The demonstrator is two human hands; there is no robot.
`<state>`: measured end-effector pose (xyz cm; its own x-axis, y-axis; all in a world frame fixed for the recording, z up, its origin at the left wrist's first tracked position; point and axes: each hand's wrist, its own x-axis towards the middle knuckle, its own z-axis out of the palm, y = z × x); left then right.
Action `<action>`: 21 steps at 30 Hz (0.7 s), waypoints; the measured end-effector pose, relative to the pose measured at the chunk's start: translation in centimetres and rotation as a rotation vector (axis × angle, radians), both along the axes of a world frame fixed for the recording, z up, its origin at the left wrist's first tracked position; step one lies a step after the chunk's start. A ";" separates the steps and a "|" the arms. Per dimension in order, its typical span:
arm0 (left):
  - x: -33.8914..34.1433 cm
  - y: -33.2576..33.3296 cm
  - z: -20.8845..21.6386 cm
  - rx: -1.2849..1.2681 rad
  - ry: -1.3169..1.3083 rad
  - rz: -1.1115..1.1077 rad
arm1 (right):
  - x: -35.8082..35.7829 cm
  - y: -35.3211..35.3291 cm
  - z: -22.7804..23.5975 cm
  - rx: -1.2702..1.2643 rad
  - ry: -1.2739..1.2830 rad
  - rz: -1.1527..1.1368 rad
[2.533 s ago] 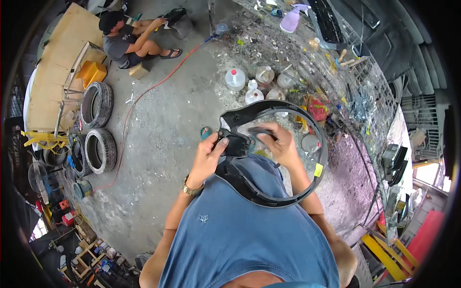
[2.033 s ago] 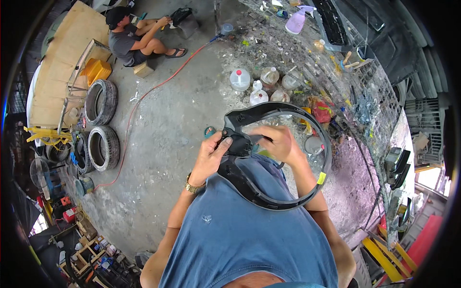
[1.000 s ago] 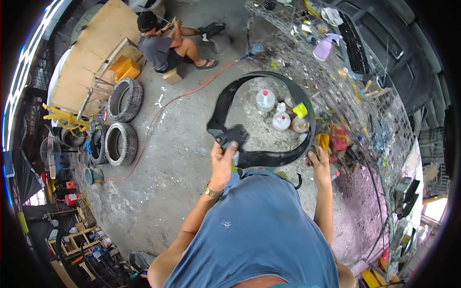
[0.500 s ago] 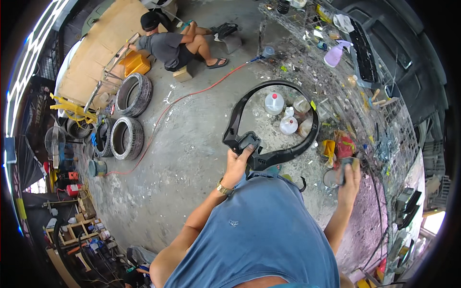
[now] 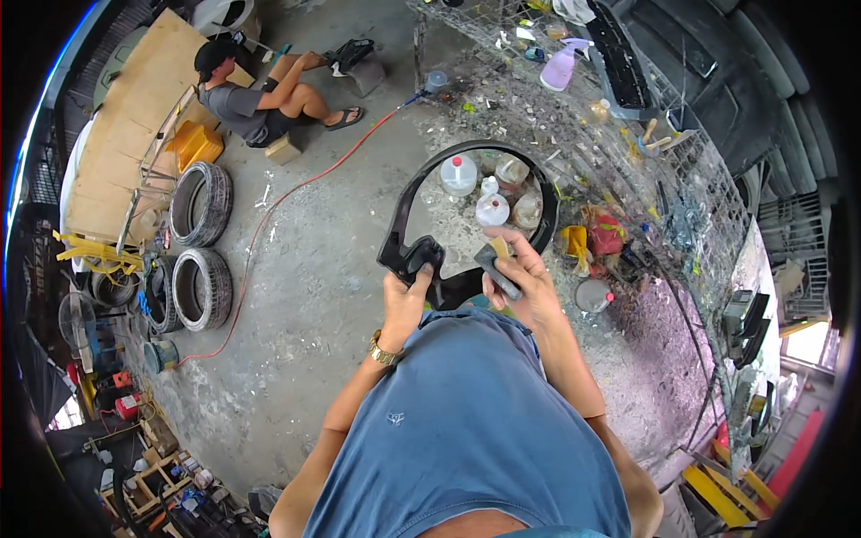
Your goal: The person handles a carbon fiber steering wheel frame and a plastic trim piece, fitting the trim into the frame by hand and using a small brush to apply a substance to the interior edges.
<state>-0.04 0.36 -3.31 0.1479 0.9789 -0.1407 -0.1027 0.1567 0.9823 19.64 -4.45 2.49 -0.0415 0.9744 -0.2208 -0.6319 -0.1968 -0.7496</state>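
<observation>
My left hand is closed round the thick lower-left end of a black curved trim piece, shaped like a wheel-arch trim. Its loop stands out in front of my blue shirt. In my right hand is a small sanding block, dark grey with a tan side, pinched between thumb and fingers. The block is over the lower part of the trim; whether it touches cannot be told. Through the loop several clear plastic bottles show on the floor.
Another person sits on a low block at the far left. A red hose crosses the floor near several tires. To the right stands a paint-spattered mesh table with a purple spray bottle. A clear bottle lies near my right arm.
My right hand has brought the sanding block leftward from the right side to the trim. The view has shifted, and the other person has drawn an arm back from the board.
</observation>
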 end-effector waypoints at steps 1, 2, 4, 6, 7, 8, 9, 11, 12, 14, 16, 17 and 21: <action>-0.2 -0.1 0.0 0.003 0.033 -0.026 | 0.0 -0.1 0.2 -0.031 0.113 0.029; -0.2 -0.2 -0.1 0.006 0.067 -0.051 | 0.2 -0.2 0.1 -0.054 0.163 0.075; -0.2 -0.3 0.1 0.005 0.074 -0.062 | -0.5 -0.3 -1.2 -0.072 0.062 0.050; 0.0 -0.4 0.3 0.004 0.083 -0.074 | -0.7 -0.5 -1.8 -0.080 0.015 0.025; 0.1 -0.5 0.5 -0.002 0.076 -0.076 | -0.8 -0.6 -1.9 -0.082 0.014 0.022; 0.1 -0.5 0.5 -0.009 0.070 -0.079 | -1.0 -0.7 -1.9 -0.083 0.034 0.012; 0.1 -0.6 0.4 -0.010 0.069 -0.083 | -1.1 -0.8 -2.0 -0.085 0.056 0.003; -0.2 -0.5 0.2 -0.002 0.109 -0.126 | -1.1 -0.9 -2.1 -0.075 0.094 0.014; -0.3 -0.5 0.1 -0.002 0.109 -0.130 | -1.1 -1.0 -2.2 -0.065 0.131 0.029; -0.3 -0.7 -0.1 -0.001 0.087 -0.145 | -1.3 -1.2 -3.3 0.006 0.084 0.003; -0.2 -0.7 -0.2 0.000 0.113 -0.150 | -1.7 -1.5 -3.7 0.077 0.038 -0.020; -0.3 -0.8 -0.2 0.002 0.138 -0.152 | -1.9 -1.6 -3.8 0.151 -0.070 -0.041; -0.6 -1.0 -0.4 0.034 0.158 -0.170 | -2.5 -2.7 -2.1 0.096 -0.059 -0.023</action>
